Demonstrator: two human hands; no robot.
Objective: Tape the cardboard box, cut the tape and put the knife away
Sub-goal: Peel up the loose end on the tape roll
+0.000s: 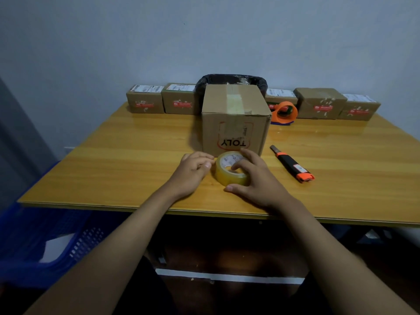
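A brown cardboard box [235, 120] stands mid-table, with old tape on its top and upside-down red print on its front. In front of it a roll of clear yellowish tape [229, 170] lies flat on the wooden table [113, 160]. My right hand [254, 183] grips the roll from the right, fingers over its rim. My left hand [193, 171] is at the roll's left side, fingertips pinched against its edge. A black and orange utility knife [293, 164] lies on the table to the right, its blade tip out and pointing away.
Several small sealed parcels [145, 98] line the table's back edge. An orange tape dispenser [285, 112] sits behind the box at right, a black-lined bin [229, 79] behind the box. A blue plastic crate [45, 242] stands on the floor at left.
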